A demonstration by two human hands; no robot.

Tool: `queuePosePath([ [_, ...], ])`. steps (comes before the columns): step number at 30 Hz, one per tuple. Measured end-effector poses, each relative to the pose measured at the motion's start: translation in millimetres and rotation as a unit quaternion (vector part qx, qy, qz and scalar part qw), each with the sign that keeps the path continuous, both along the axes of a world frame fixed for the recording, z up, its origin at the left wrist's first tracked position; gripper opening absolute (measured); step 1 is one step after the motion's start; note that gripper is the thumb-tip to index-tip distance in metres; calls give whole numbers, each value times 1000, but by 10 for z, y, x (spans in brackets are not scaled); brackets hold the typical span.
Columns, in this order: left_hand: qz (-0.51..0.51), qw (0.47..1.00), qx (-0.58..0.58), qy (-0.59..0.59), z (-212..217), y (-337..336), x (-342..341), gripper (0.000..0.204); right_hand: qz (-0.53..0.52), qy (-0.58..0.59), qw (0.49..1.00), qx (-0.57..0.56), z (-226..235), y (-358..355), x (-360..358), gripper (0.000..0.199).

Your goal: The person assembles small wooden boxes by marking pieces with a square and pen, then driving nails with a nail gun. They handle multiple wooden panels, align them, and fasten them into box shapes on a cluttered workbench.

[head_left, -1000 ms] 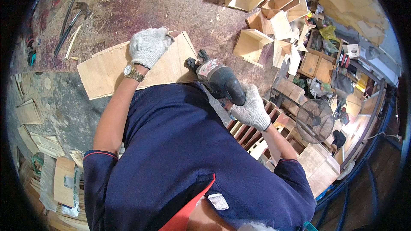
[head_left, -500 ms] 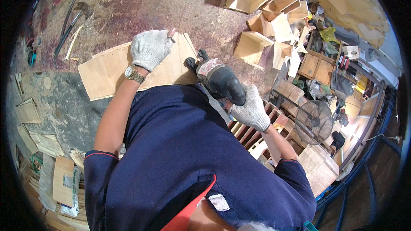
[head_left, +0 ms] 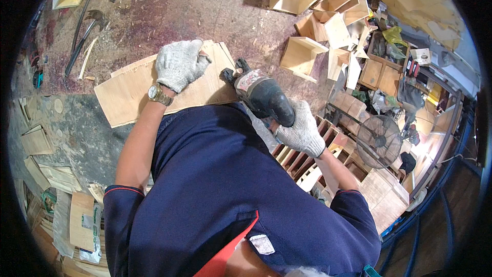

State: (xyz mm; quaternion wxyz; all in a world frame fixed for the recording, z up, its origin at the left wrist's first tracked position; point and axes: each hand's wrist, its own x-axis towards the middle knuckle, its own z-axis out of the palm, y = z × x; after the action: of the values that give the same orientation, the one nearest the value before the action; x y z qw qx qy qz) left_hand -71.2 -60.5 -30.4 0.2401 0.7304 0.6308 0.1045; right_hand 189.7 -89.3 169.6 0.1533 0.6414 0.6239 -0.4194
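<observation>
Down on the bench, the gloved left hand presses spread and flat on the plywood sheet, while the right hand wraps tightly around the power tool at the sheet's edge.

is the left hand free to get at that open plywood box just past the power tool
Probably not right now. The left hand is pressed flat on the plywood sheet, and the power tool, held by the right hand, sits between it and the open plywood box.
</observation>
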Motion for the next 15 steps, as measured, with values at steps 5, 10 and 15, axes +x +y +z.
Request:
queuePosePath([
  [5, -3, 1000, -11, 1, 14, 1, -2, 21, -2, 3, 1000, -13, -6, 38, -25, 30],
  [10, -3, 1000, -21, -3, 27, -3, -6, 19, -26, 38, 999, -10, -38, 48, -11, 30],
  [15, 0, 1000, -10, -10, 6, -9, -7, 20, -24, 24, 999, -8, -60, 68, -11, 30],
])
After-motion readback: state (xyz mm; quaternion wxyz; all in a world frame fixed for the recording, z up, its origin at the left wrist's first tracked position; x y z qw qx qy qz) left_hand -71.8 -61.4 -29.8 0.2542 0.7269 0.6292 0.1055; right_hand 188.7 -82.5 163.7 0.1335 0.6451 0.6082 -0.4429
